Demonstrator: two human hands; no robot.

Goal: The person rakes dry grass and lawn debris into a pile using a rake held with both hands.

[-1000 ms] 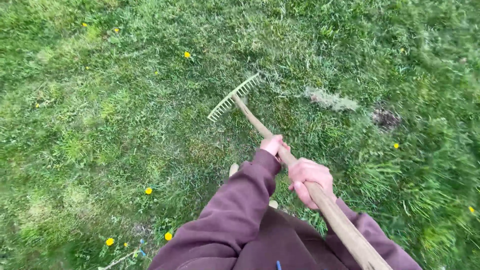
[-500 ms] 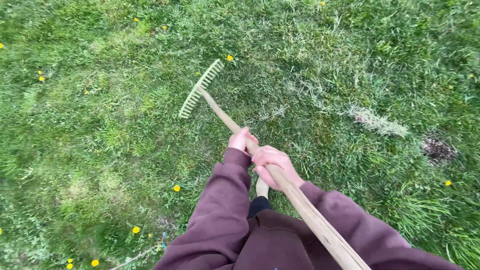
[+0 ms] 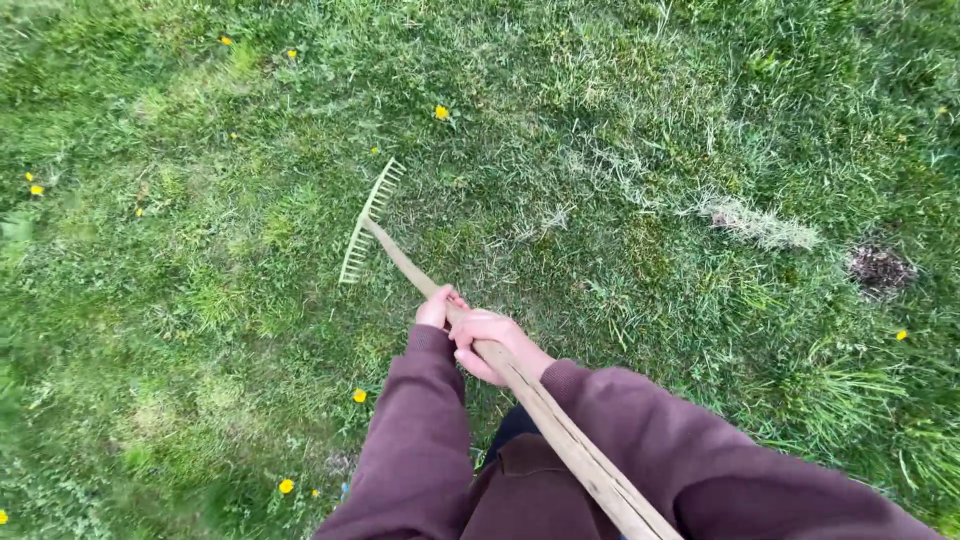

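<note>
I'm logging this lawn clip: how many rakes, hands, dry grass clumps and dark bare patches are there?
rake: 1
hands, left hand and right hand, both gripping the handle: 2
dry grass clump: 1
dark bare patch: 1
Total: 5

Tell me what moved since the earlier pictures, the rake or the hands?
Both. The rake head swung leftward across the grass and came in closer to the person. The left hand and right hand slid left along with it. Both hands kept their grip on the wooden handle, left hand in front, and nothing was let go.
</note>
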